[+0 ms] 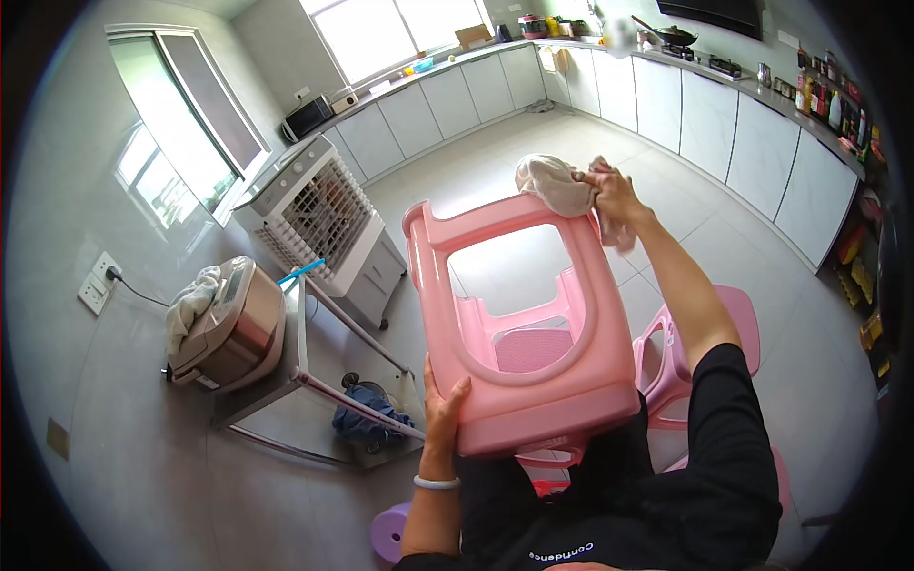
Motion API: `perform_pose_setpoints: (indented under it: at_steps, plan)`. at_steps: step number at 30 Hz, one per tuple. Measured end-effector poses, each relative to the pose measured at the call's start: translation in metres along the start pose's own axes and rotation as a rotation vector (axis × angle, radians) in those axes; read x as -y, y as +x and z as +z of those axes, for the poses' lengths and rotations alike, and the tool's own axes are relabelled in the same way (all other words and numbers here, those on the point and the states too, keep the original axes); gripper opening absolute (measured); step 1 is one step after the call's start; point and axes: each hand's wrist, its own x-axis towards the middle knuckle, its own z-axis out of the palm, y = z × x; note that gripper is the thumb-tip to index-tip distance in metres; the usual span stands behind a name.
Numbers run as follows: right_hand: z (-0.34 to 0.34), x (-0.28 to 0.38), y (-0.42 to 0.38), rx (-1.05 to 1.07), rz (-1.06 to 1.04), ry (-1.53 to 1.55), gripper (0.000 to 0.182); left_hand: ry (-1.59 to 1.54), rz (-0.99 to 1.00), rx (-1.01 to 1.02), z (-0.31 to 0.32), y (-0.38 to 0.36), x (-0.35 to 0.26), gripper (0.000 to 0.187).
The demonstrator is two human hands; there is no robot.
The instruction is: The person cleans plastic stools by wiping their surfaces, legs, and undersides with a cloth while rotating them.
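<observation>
"Frame (538, 404) held tilted, close in front of the person (628, 519). How would it handle?"

"Light for its bulk, most likely; it looks like moulded plastic, and stiff, with those thick rounded rims."

"And the left hand (444, 404)?"

"Gripping the frame's left side near the close end, thumb over the face, fingers mostly hidden. It seems a sound hold, though one hand may not stop so broad a thing from twisting."

"Would it slip?"

"Perhaps. The face looks smooth, and damp would make it worse; whether it is wet, nobody can tell from here. The rim of the big opening should give fingers a surer hook."

"Farther out?"

"The right hand (609, 190) is closed on a bunched cloth (555, 186) at the far right corner. The cloth looks soft and limp; a hard push there could tip the frame."

"Beyond?"

"A pink chair (741, 324) lower on the right, then the cabinets (452, 100)."
</observation>
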Motion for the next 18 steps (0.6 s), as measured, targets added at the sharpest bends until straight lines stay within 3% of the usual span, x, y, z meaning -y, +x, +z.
perform_pose_setpoints:
  at_steps: [1, 2, 5, 6, 7, 12, 15, 18]
  plan:
    - [-0.007, 0.005, 0.006, -0.012, 0.007, -0.020, 0.050, -0.013, -0.007, 0.003, 0.001, -0.001, -0.001, 0.091]
    - [0.009, -0.001, 0.017, -0.163, -0.017, 0.041, 0.044, -0.024, -0.012, 0.005, 0.002, -0.001, -0.003, 0.091]
    - [0.029, -0.007, 0.053, -0.115, -0.260, 0.257, 0.047, 0.018, 0.013, 0.011, -0.002, -0.002, -0.002, 0.091]
    - [0.045, 0.005, 0.051, 0.004, -0.107, 0.243, 0.055, 0.010, 0.008, -0.003, -0.003, -0.002, -0.001, 0.091]
    - [0.044, 0.025, 0.037, 0.087, -0.176, 0.227, 0.064, 0.002, 0.001, -0.016, -0.003, -0.003, 0.000, 0.091]
    - [0.070, 0.028, 0.020, -0.064, -0.187, 0.157, 0.070, -0.012, 0.018, -0.015, -0.007, -0.001, 0.004, 0.091]
    - [0.047, 0.034, -0.022, -0.130, -0.402, 0.163, 0.070, -0.021, 0.001, -0.037, -0.005, -0.003, 0.003, 0.091]
    - [0.053, 0.014, -0.069, -0.081, -0.434, 0.057, 0.062, -0.021, -0.011, -0.043, 0.000, -0.003, -0.001, 0.092]
